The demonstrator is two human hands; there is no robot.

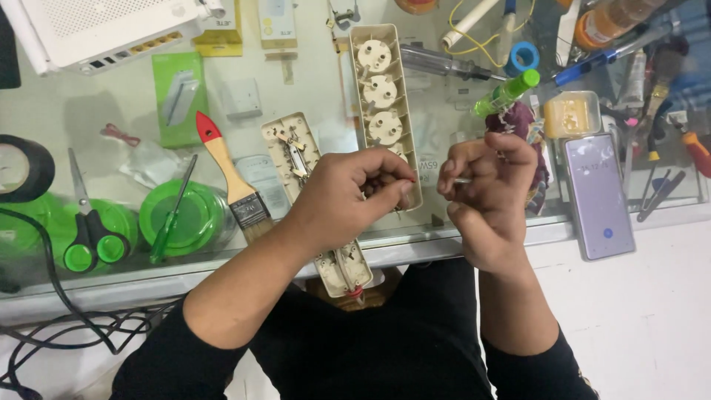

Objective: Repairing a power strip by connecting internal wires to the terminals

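My left hand (pixel 354 194) is closed over something small at the near end of a beige power strip cover (pixel 383 96) with round sockets; what it pinches is hidden by the fingers. My right hand (pixel 489 194) is beside it, fingers pinched on a thin metal piece (pixel 461 180) that points toward the left hand. Under my left wrist lies the opened beige base of the power strip (pixel 295 155), its metal contacts showing, one end hanging over the counter's front edge.
On the glass counter lie a paintbrush with a red-tipped wooden handle (pixel 229 178), a green screwdriver (pixel 170 215), green-handled scissors (pixel 87 230), black tape (pixel 22 169), a phone (pixel 598 196), a green marker (pixel 508 93) and several tools at right. Black cables (pixel 59 311) hang at left.
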